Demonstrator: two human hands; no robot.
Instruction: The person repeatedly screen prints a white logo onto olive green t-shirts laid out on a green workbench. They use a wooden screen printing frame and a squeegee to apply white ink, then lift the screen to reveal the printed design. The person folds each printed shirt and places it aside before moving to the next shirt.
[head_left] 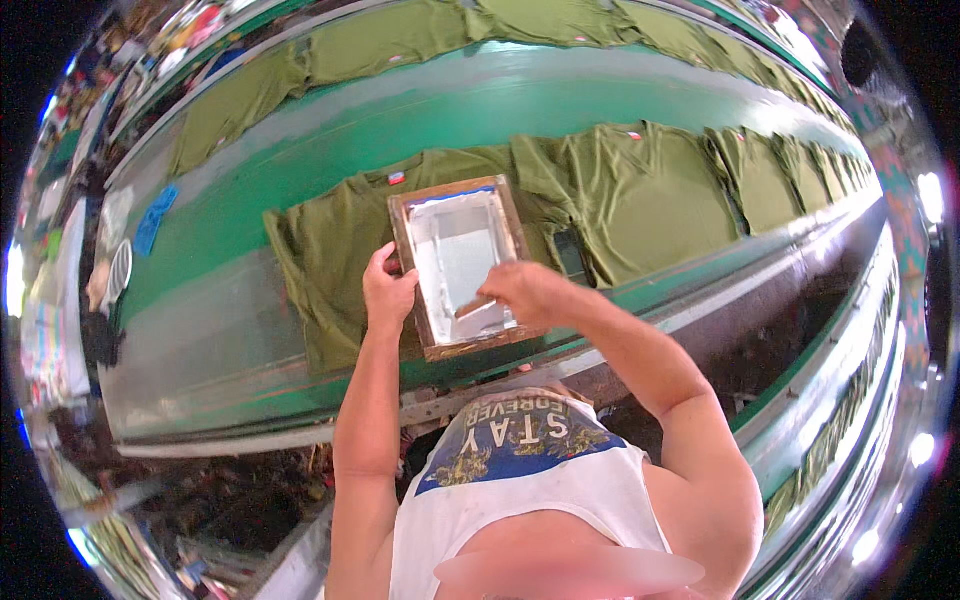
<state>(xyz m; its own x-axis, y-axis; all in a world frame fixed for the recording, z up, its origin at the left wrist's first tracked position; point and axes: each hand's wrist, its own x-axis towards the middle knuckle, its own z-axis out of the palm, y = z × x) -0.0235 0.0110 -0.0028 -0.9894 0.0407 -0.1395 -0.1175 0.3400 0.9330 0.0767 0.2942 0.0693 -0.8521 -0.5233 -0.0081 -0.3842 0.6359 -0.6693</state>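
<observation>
half-curled left hand [390,286] holds a wooden frame [512,222] while the right hand [525,291], angled inward, closes around a squeegee [474,306].

Table [200,340] runs left to right in front of the person. Near-side row: first shirt [335,250] roughly straight ahead, frame [514,220] over it, can't tell if fully flat. Neck label [396,178] just beyond frame's far-left corner. Left hand [388,288] at frame's left side, near half. Right hand [530,293] over near-right part, scraper [476,306] in it, inside the frame. Next shirt [640,200] to the right, more beyond it. Second shirt row [390,40] behind, along far side. Rag [153,220] on table, left of first shirt.
</observation>
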